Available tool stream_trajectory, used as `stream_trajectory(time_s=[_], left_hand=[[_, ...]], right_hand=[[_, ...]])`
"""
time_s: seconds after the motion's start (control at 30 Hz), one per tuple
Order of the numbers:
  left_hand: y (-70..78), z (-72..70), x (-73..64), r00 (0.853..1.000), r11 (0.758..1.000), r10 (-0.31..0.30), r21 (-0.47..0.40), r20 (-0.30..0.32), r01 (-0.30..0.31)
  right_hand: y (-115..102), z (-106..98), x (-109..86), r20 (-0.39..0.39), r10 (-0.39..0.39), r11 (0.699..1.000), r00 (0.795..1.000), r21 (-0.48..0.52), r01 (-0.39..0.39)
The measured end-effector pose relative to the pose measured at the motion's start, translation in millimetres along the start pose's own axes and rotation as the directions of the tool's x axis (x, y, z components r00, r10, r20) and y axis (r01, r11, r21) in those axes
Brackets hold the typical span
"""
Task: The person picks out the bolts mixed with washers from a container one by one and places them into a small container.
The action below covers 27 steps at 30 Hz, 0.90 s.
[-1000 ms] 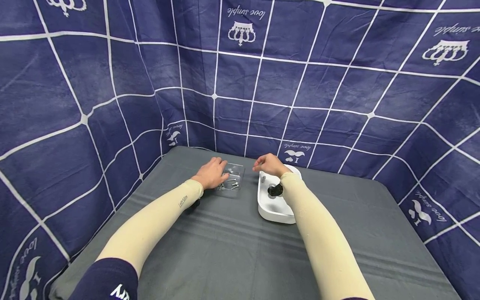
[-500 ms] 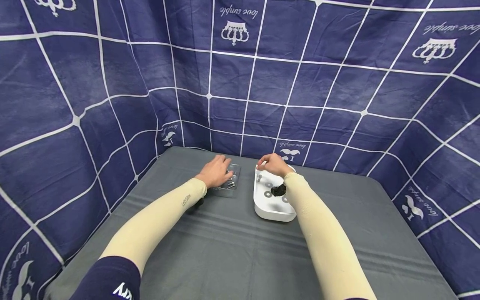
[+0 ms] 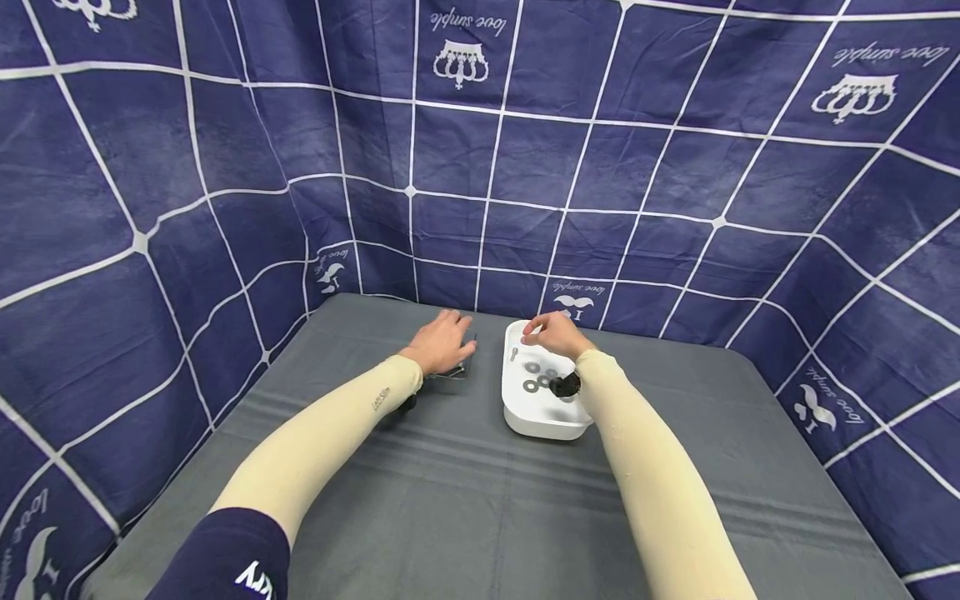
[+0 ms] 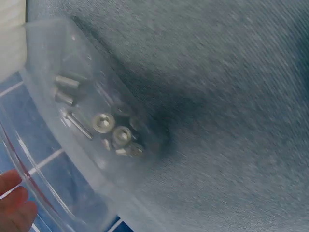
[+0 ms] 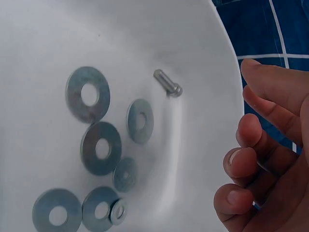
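My left hand (image 3: 442,342) lies over a clear plastic box (image 3: 448,380), hiding most of it in the head view. In the left wrist view, the box (image 4: 108,186) contains several small metal bolts (image 4: 77,124), and my fingers (image 4: 18,210) show past its clear wall. Whether they touch that wall, I cannot tell. Above the far end of a white tray (image 3: 517,408) is my right hand (image 3: 558,335), fingers loosely bent with nothing between them. Inside the tray lie one bolt (image 5: 168,83) and several flat washers (image 5: 101,148), seen closely in the right wrist view.
A grey cloth (image 3: 465,500) covers the table. Blue curtains (image 3: 570,158) with white lines stand behind it and at both sides. The tray stands to the right of the clear box with a strip of table between.
My left hand has moved right, covering more of the clear box. My right hand has drawn right, and more washers show in the tray. The whole head view has shifted slightly.
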<state>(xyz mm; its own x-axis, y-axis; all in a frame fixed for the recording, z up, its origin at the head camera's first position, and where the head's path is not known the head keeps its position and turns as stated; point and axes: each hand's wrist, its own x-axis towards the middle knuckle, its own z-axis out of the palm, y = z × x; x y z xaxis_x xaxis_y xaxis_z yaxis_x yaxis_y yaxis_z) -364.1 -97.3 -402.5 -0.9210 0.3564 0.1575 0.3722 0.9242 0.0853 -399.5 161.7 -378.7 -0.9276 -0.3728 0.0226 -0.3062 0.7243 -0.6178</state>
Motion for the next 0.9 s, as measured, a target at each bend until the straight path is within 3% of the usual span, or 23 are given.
stream_trajectory(time_s=[0.27,0.43,0.9], left_hand=[[15.0,-1.0,9.0,1.000,1.000,0.014,-0.005,0.009,-0.014],[25.1,0.4,13.6,0.999,0.998,0.037,-0.041,0.009,-0.037],[44.3,6.0,20.6,0.998,0.997,0.061,-0.041,0.020,-0.060]], right_hand=[[15.8,-5.9,-3.7,-0.002,0.035,0.999,0.999,-0.002,-0.035],[19.4,-6.0,-6.8,-0.002,0.057,0.998,0.998,0.012,-0.057],[29.8,-1.4,-10.8,0.034,0.107,0.994,0.994,0.011,-0.107]])
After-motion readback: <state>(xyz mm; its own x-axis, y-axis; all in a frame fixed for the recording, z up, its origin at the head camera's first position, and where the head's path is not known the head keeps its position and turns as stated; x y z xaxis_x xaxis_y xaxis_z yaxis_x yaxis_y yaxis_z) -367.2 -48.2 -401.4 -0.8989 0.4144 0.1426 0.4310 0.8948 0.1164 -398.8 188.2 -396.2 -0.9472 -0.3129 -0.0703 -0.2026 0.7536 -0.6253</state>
